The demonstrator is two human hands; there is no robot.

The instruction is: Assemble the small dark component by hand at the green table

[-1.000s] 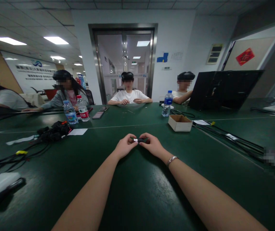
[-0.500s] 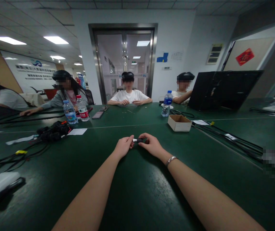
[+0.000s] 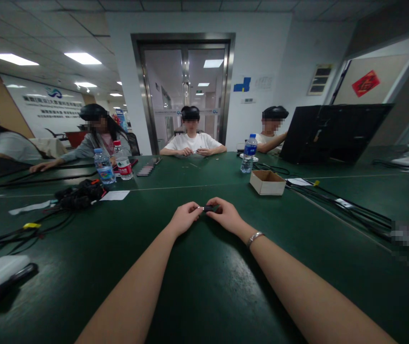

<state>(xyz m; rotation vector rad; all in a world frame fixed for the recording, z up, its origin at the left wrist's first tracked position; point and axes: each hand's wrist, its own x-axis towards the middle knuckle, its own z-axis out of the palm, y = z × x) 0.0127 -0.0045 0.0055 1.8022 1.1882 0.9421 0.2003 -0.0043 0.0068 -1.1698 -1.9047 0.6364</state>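
Dark green surface (image 3: 204, 291): lies beneath and around the left hand (image 3: 184, 219) and the right hand (image 3: 225, 215), a pale seam (image 3: 175, 188) crossing it beyond them.
Black-and-silver cylinder (image 3: 207, 209): small, roughly level, held between the two hands; whether it touches the surface, I cannot tell.
Left hand's grip: thumb and fingers pinched on the silvery end, covering most of it.
Right hand's grip: thumb and curled fingers closed about the dark end.
Silver bracelet (image 3: 254, 239): around the right wrist.
Cardboard box (image 3: 270, 188): open-topped, beyond the right hand and to its right, well apart from it.
Blue-labelled bottle (image 3: 249, 153): upright, farther out than the box, on the right hand's side.
Blue-capped bottle (image 3: 104, 167) and red-capped bottle (image 3: 123, 163): upright side by side, well beyond the left hand and to its left.
White paper (image 3: 116, 195): flat, left of the left hand, nearer than those bottles.
Black bundle (image 3: 78, 195): just beside the paper, farther left of the hands.
Black cables (image 3: 333, 203): stretched along the surface, well right of the right hand.
Black panel (image 3: 333, 134): standing beyond those cables.
Co-worker in white (image 3: 192, 141): seated straight across from the hands, a dark headset (image 3: 190, 113) on the head.
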